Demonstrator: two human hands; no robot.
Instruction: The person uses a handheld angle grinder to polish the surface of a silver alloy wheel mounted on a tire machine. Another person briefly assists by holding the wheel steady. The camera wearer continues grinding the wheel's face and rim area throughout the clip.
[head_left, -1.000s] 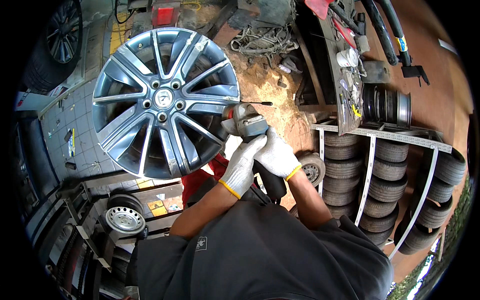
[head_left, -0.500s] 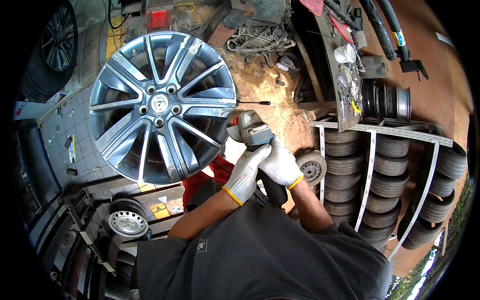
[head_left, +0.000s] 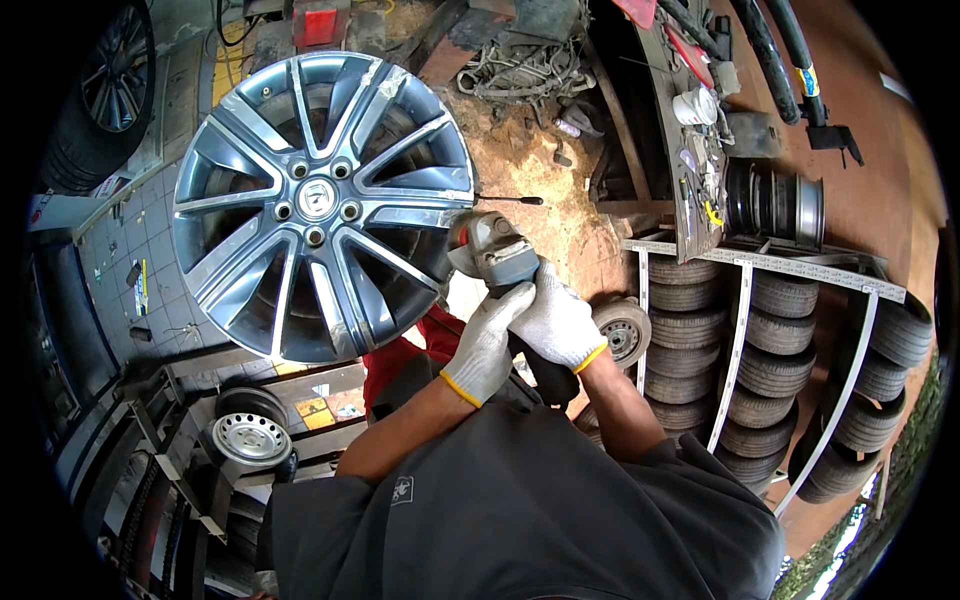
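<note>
A large alloy wheel rim (head_left: 357,186) without a tyre, blue-grey with bright worn spoke faces, fills the upper left. At its right edge is the head of an angle grinder (head_left: 508,262), its guard side turned toward the rim. Whether the disc touches the metal I cannot tell. Both hands wear white knit gloves with yellow cuffs. My left hand (head_left: 487,345) is closed round the grinder just behind its head. My right hand (head_left: 562,322) grips the body from the other side, with the dark rear part showing below. The fingers are partly hidden behind the tool.
Stacked tyres (head_left: 685,330) stand in a metal rack at right. A steel wheel (head_left: 622,332) lies close to my right wrist. A cluttered bench (head_left: 700,170) is at upper right. Another steel wheel (head_left: 252,438) sits at lower left, and a tyred wheel (head_left: 105,95) at upper left.
The rim and the grinder both sit slightly higher and farther left in the picture. Both hands keep their grip, and the grinder head looks slightly more tilted.
</note>
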